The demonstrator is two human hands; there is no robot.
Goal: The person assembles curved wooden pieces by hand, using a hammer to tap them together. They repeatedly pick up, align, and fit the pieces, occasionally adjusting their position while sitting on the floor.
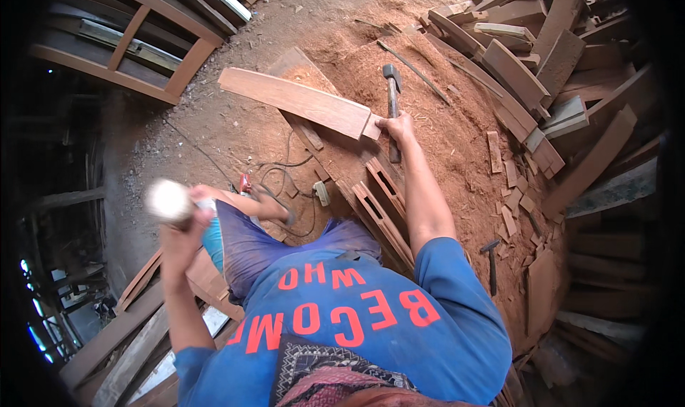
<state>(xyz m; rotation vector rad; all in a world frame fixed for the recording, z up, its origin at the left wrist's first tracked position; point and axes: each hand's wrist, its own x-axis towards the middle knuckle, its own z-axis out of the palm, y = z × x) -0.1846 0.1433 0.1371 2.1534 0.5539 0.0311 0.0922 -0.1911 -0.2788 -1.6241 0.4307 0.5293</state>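
Note:
My left hand point(180, 244) is raised at the left, its fingers wrapped round a blurred thing with a white round end point(169, 201); motion hides its kind. Farther forward, my right hand point(399, 127) pinches the narrow tenon at the near end of a brown wooden plank point(300, 102). The plank slants away to the left over other timber. A hammer point(392, 93) has its dark head beyond my right hand, and its handle passes under that hand. Below the plank are wooden pieces with slotted mortises point(378, 210), beside my leg.
Sawdust point(457, 157) and small offcuts point(512, 200) cover the ground at right, with another hammer point(491, 264). A pile of boards point(514, 78) rises behind. Wooden frames point(135, 43) stand at far left. A black cord point(285, 166) loops near my foot.

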